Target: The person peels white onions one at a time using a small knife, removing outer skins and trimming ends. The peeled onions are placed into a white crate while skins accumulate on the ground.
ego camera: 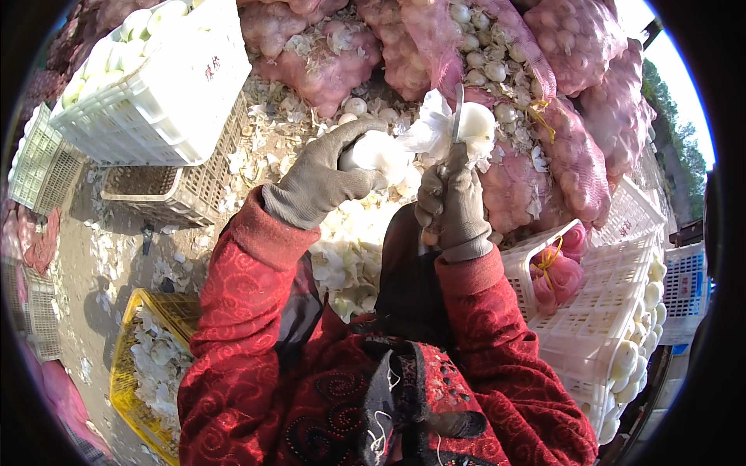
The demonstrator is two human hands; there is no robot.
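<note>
My left hand (329,175), in a grey work glove, grips a peeled white onion (376,156). In my gloved right hand (451,201) is a knife (458,110), its blade pointing up and away from me. Thin white onion skin (428,125) spreads between the held onion and the blade. Just behind the blade shows another pale onion (481,125); whether it touches the knife I cannot tell. Loose onion peels (344,262) cover the ground below my hands, between my knees.
Pink mesh sacks of onions (571,41) are piled ahead. A white crate of onions (145,110) rests on a brown crate (175,192) at left. A yellow crate (125,373) holds peels. White crates (594,291) with onions and bundled pink mesh (556,274) stand at right.
</note>
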